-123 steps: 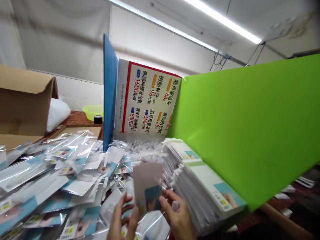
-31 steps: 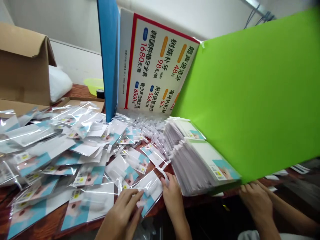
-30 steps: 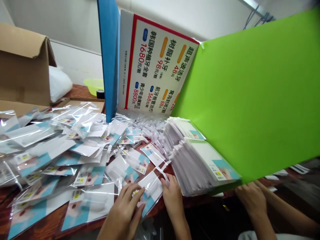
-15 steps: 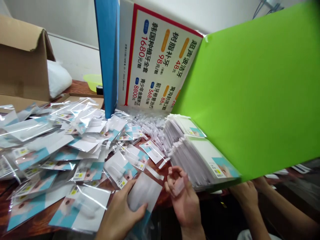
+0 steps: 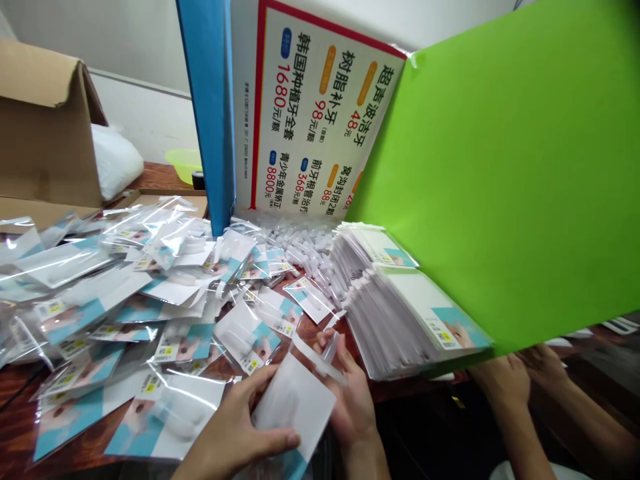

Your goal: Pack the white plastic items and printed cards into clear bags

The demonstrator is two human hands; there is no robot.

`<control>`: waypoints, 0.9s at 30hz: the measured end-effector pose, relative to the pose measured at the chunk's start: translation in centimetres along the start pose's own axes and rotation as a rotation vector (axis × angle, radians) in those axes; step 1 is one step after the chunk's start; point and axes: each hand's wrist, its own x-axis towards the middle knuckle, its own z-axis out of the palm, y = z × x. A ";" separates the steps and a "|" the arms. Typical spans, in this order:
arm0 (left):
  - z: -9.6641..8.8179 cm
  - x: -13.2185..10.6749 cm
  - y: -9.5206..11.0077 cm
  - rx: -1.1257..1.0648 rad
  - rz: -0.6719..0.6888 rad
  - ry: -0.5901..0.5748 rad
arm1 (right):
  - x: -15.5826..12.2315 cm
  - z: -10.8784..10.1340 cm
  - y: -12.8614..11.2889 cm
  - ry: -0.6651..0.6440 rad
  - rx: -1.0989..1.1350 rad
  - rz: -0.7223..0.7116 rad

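Both my hands hold one clear plastic packet (image 5: 293, 405) with a white card inside, low in the middle of the view. My left hand (image 5: 235, 433) grips its lower left edge, thumb lying along the bottom. My right hand (image 5: 350, 393) is closed on its upper right corner, at the clear flap (image 5: 320, 357). Loose filled packets (image 5: 150, 300) lie heaped on the wooden table to the left. A neat slanted stack of packets (image 5: 400, 307) leans against the green board to the right.
A green board (image 5: 500, 173), a printed price sign (image 5: 310, 120) and a blue panel (image 5: 210, 113) stand behind. A cardboard box (image 5: 40, 127) sits at the far left. Another person's hands (image 5: 505, 383) are under the green board at the right. Small white pieces (image 5: 300, 240) lie at the sign's foot.
The packet has come up off the table and turned white side up. My right hand, briefly curled away from it, has closed on its flap again. The view has tilted down.
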 end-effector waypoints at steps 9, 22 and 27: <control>-0.6 0.0 1.2 0.275 -0.117 -0.049 | -0.9 -1.5 -1.6 -0.006 -0.348 -0.214; 0.7 1.3 1.6 -0.115 -0.099 -0.056 | -1.3 -3.2 -1.5 -0.086 -0.810 -0.295; 1.3 0.9 1.4 -0.023 -0.054 0.014 | -2.0 -3.4 -1.5 -0.117 -0.875 -0.401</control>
